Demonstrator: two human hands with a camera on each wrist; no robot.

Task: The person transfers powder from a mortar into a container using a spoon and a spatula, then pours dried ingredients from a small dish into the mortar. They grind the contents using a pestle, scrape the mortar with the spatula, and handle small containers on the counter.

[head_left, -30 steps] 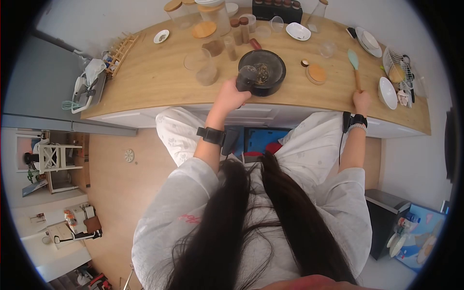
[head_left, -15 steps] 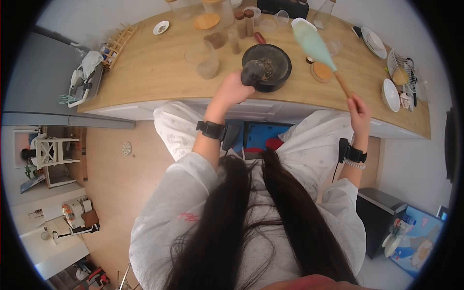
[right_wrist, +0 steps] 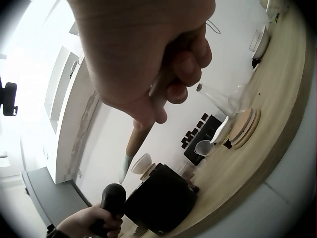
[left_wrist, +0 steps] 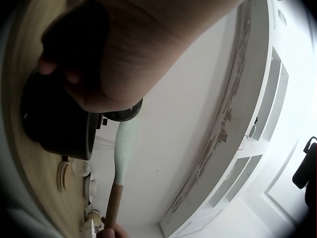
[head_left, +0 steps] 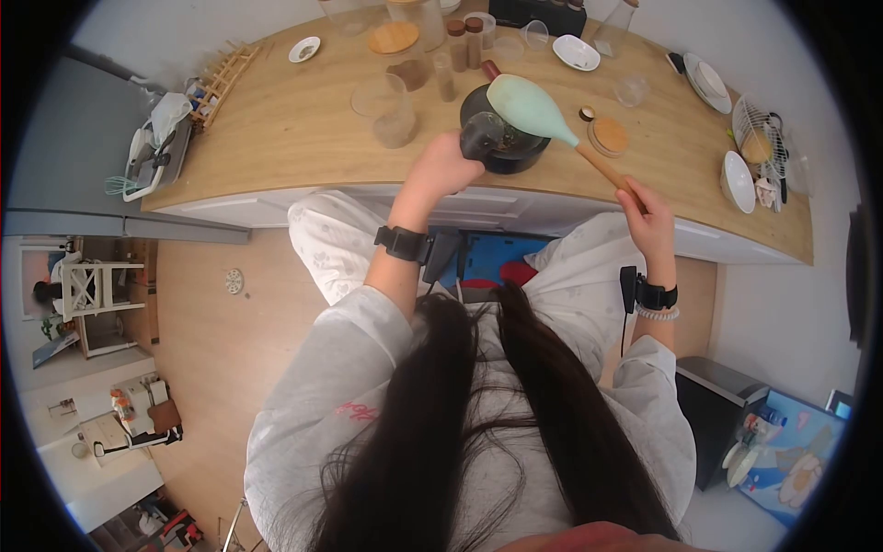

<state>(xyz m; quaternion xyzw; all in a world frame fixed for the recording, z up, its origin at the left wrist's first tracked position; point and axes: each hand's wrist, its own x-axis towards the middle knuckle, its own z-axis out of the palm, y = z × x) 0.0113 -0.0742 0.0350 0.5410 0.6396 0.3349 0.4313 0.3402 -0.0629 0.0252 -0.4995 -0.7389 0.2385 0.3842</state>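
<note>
My left hand [head_left: 443, 166] grips a black pestle [head_left: 480, 136], its rounded head tilted over the near-left rim of a black mortar [head_left: 517, 166]. That mortar stands close to the counter's front edge. With my right hand [head_left: 649, 221] I hold the wooden handle of a silicone spatula [head_left: 526, 105]. Its mint-green head is raised over the mortar and covers much of the opening in the head view. In the right wrist view, the pestle [right_wrist: 114, 196] points upward from the left hand, beside the mortar [right_wrist: 161, 198].
Left of the mortar stand a clear cup [head_left: 394, 124] and several spice jars [head_left: 457, 46]. A round wooden lid [head_left: 608, 135] lies to the right, with a white dish [head_left: 577, 52] behind. Towards the right end are a white bowl [head_left: 738, 181] and a wire basket [head_left: 760, 129].
My right hand has lifted the spatula from the counter's right side and swung it left over the mortar. The left hand stays by the mortar with the pestle.
</note>
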